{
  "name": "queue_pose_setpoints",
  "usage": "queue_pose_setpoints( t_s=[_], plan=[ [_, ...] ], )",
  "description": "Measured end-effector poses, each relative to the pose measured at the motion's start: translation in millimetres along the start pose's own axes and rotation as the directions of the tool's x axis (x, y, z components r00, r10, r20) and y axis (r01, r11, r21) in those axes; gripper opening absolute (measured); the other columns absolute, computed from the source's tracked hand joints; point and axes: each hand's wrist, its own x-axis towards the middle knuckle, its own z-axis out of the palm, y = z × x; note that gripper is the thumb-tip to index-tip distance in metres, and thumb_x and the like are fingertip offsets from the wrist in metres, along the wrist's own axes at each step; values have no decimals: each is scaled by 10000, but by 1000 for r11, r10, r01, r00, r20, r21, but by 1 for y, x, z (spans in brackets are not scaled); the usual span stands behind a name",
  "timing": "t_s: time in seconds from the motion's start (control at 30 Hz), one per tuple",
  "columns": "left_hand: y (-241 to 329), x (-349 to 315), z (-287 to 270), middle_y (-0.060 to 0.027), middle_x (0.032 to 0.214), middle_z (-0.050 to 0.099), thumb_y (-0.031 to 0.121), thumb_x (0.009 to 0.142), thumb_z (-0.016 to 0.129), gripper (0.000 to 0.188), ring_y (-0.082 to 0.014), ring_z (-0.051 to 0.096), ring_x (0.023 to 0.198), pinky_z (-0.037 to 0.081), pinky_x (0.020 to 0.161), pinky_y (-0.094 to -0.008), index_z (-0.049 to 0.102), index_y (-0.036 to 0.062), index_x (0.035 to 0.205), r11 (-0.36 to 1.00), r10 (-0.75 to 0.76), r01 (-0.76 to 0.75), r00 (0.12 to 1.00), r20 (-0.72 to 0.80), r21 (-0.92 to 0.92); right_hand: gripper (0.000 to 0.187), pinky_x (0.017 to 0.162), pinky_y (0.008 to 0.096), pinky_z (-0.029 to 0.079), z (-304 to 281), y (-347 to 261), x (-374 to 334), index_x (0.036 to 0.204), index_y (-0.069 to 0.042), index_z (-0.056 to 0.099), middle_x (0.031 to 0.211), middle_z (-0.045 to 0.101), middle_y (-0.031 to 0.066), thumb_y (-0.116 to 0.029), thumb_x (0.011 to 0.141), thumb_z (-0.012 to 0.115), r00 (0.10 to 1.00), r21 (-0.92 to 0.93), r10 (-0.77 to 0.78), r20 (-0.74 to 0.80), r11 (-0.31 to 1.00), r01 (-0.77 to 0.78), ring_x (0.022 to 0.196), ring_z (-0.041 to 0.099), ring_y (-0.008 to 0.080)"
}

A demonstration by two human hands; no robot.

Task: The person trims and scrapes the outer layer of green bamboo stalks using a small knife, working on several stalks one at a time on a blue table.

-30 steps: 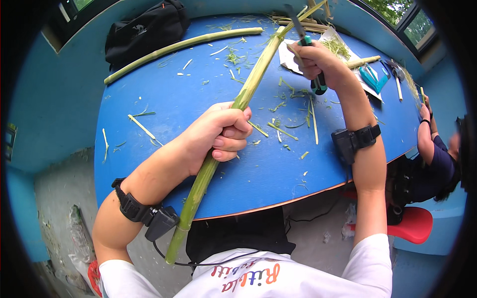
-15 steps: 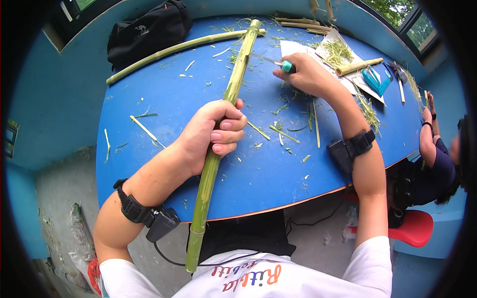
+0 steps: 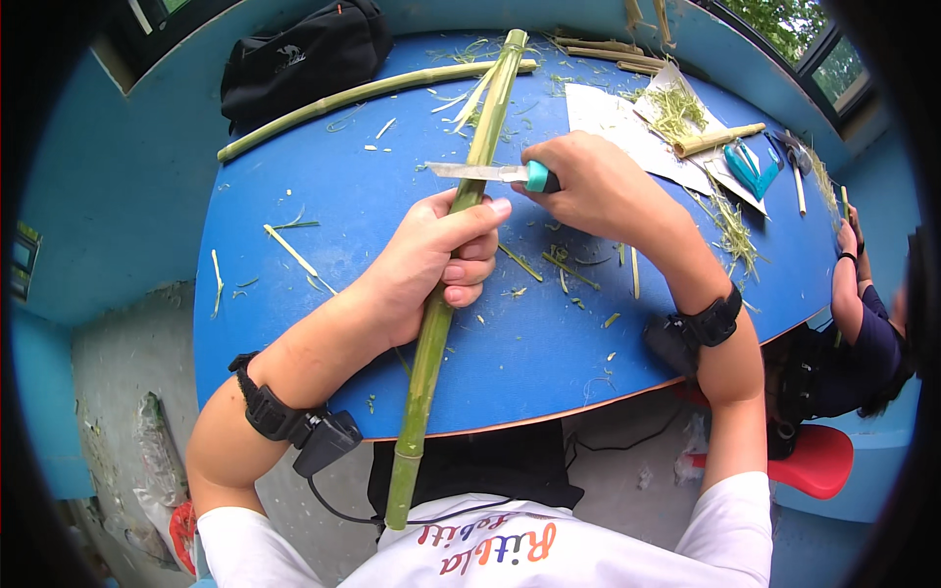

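Note:
My left hand (image 3: 446, 250) is wrapped round a green bamboo pole (image 3: 423, 367), which slants from near my shirt up across the table. Above that hand the pole's skin is scraped pale, and thin strips curl off its left side near the far end. In my right hand (image 3: 593, 186) is a utility knife (image 3: 539, 177) with a teal and black handle. Its long blade lies across the pole just above my left thumb, pointing left. Most of the handle is hidden in my fist.
Bamboo shavings litter the blue table (image 3: 549, 343). A long bamboo pole (image 3: 363, 96) lies at the back beside a black bag (image 3: 299, 67). At right are paper sheets (image 3: 603, 122), a short bamboo piece (image 3: 720, 138) and a teal tool (image 3: 753, 171). Another person (image 3: 863, 323) works beyond the table's right end.
The knife has moved from beside the pole's upper part down and left, across the pole near my left hand. Thin strips now hang from the pole's far part. My left thumb has straightened upward.

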Motion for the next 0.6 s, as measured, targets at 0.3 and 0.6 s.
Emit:
queue_pose_setpoints(
  t_s=[0.3, 0.6],
  plan=[
    [4, 2, -6, 72, 560, 348, 103, 897, 574, 202, 17, 293, 372, 263, 294, -148, 409, 128, 782, 997, -73, 72, 996, -45, -23, 81, 669, 476, 480, 15, -6, 5, 782, 3, 605, 703, 607, 226, -58, 730, 610, 999, -74, 32, -25, 997, -34, 725, 609, 412],
    [-5, 8, -15, 77, 552, 318, 75, 881, 564, 248, 14, 275, 370, 258, 290, -152, 372, 158, 749, 991, -128, 130, 991, -41, 38, 111, 720, 491, 497, 26, 68, 29, 810, -20, 637, 762, 644, 221, -90, 767, 562, 906, -127, 285, -313, 933, -337, 756, 637, 406]
  ],
)
